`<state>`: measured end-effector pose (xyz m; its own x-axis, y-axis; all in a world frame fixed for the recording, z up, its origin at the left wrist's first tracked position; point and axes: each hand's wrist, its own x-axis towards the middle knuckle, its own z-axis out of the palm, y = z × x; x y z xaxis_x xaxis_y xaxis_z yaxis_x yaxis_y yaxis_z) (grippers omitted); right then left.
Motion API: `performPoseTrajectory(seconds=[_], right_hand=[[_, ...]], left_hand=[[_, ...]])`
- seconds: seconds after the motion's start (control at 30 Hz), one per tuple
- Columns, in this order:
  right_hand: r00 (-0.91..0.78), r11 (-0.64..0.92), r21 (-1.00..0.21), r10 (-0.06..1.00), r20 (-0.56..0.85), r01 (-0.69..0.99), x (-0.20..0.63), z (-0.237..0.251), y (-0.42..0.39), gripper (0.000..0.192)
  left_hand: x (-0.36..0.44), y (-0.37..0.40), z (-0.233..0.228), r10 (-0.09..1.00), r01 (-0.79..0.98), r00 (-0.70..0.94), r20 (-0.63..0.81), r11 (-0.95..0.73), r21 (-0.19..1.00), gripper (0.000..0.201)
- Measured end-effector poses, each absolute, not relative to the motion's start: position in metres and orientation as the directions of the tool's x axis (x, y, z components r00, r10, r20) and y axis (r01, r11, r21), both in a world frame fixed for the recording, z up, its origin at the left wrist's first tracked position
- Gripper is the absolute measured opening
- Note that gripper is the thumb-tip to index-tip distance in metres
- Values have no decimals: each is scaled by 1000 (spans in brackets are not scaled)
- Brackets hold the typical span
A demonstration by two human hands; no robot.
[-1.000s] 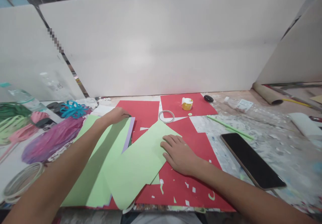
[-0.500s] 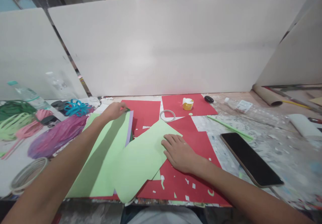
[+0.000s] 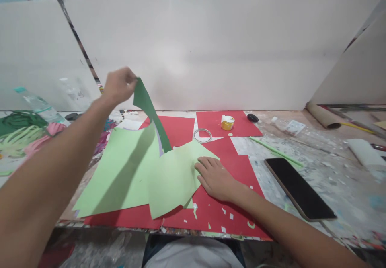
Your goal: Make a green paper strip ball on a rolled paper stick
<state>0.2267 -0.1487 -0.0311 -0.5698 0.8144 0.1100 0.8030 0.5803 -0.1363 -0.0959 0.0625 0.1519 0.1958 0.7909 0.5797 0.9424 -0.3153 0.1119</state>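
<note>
My left hand (image 3: 120, 85) is raised above the table's far side, its fingers pinching the corner of a dark green paper sheet (image 3: 153, 117). The lower end of that sheet is hidden behind light green paper. Flat on a light green sheet (image 3: 177, 179) lies my right hand (image 3: 215, 179), fingers stretched out. To its left rests a larger light green sheet (image 3: 123, 167), with a thin lilac edge showing beneath. Red sheets (image 3: 232, 167) spread under these, dotted with small paper scraps.
A phone (image 3: 298, 187), a green strip (image 3: 276, 151) and a plastic bottle (image 3: 301, 129) lie to the right. At the back stand a small yellow-and-white jar (image 3: 227, 122) and a tape ring (image 3: 202, 136). Coloured ribbons (image 3: 22, 139) lie at left. A white panel (image 3: 193, 51) rises behind.
My left hand has lifted up and left, pulling the dark green sheet out from among the light green paper. The light green sheets have shifted and bent. My right hand stays in place.
</note>
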Motion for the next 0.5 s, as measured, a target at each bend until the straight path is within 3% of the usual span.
performPoseTrajectory(seconds=[0.1, 0.17, 0.27, 0.33, 0.37, 0.43, 0.5], right_hand=[[-560, 560, -255, 825, 79, 788, 231, -24, -146, 30], [-537, 514, -401, 841, 62, 758, 233, -18, -145, 41], [-440, 389, -695, 891, 116, 605, 233, -10, -148, 84], [-336, 385, -816, 908, 250, 431, 232, -11, -150, 97], [-259, 406, -838, 908, 328, 363, 232, -13, -151, 93], [-94, 443, -844, 895, 436, 303, 234, -21, -151, 72], [64, 411, -865, 893, 446, 288, 237, -28, -146, 46]], left_hand=[[-74, 36, 193, 524, 874, 216, 824, -480, 76, 32], [-47, 5, 207, 349, 815, 281, 894, -579, -30, 20], [5, -50, 200, 155, 690, 472, 868, -678, -254, 8], [42, -84, 179, 0, 514, 603, 798, -765, -388, 15], [59, -98, 166, -57, 447, 642, 764, -782, -434, 20], [88, -119, 140, -47, 389, 701, 711, -811, -438, 24], [105, -132, 120, -82, 311, 725, 683, -847, -432, 24]])
